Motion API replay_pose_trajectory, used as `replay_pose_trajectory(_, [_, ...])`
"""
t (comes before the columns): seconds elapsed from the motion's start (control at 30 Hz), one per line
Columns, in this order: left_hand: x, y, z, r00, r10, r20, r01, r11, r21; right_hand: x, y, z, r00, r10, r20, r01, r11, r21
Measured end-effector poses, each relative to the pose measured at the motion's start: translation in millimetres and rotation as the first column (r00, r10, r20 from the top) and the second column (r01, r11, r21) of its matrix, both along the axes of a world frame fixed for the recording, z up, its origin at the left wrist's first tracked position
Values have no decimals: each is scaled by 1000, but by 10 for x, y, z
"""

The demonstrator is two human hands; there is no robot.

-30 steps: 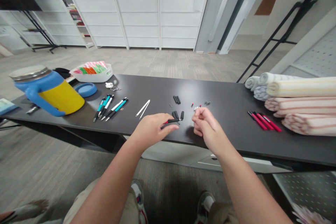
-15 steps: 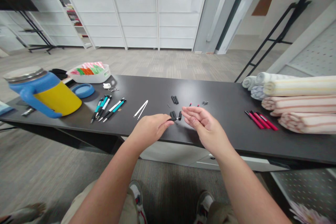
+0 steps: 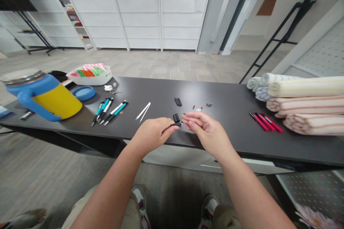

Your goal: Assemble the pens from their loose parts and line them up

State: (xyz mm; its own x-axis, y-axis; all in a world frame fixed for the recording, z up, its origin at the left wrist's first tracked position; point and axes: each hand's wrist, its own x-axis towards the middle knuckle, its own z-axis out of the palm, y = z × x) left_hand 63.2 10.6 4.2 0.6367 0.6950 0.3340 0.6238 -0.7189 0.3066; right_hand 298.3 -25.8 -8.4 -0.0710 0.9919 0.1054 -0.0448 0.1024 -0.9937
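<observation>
Over the table's front, my left hand (image 3: 158,130) pinches a slim black pen part (image 3: 176,125) with a silvery tip pointing right. My right hand (image 3: 202,127) meets it from the right, thumb and fingers closed; a small dark piece (image 3: 184,114) shows at its fingertips, partly hidden. The two hands are almost touching. Just behind them lie two short black tubes (image 3: 176,117), with more black tubes (image 3: 178,102) farther back. Small red-tipped pieces (image 3: 198,108) lie behind the right hand, and tiny metal bits (image 3: 209,105) sit to their right. Thin white refills (image 3: 143,111) are left of my hands.
Teal and white pens (image 3: 109,111) lie on the left of the dark table (image 3: 150,87), near a blue-yellow mug (image 3: 51,96), a blue lid (image 3: 84,93) and a white basket (image 3: 100,78). Red pens (image 3: 266,122) and rolled striped cloths (image 3: 306,105) occupy the right.
My right hand has moved left and its fingertips have come up to the black pen part in my left hand. The silvery tip now shows between them. The view has shifted slightly.
</observation>
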Motion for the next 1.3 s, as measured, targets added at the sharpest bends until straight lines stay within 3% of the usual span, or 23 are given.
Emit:
replay_pose_trajectory(0.17, [14, -2, 16, 1000, 11, 24, -11, 1000, -17, 23, 23, -31, 994, 23, 107, -27, 999, 43])
replay_pose_trajectory(0.37, [20, -9, 38, 999, 16, 29, -15, 1000, -19, 0, -12, -29, 999, 51, -13, -50, 998, 28])
replay_pose_trajectory(0.57, [13, -3, 38, 999, 29, 26, -28, 999, -36, -31, -20, -1, 991, -53, 119, 54, 999, -1])
replay_pose_trajectory(0.73, [20, -5, 34, 1000, 20, 22, -19, 1000, -20, -36, -16, 48, 973, -57, 224, 59, 998, -4])
replay_pose_trajectory(0.97, [25, -9, -3, 999, 5, -41, -4, 1000, 28, -108, -31, 115, 837, -113, 536, 59, 991, 118])
replay_pose_trajectory(1.3, [36, -6, -25, 995, -4, -99, 11, 998, 69, -148, -31, 76, 746, -153, 648, 60, 985, 163])
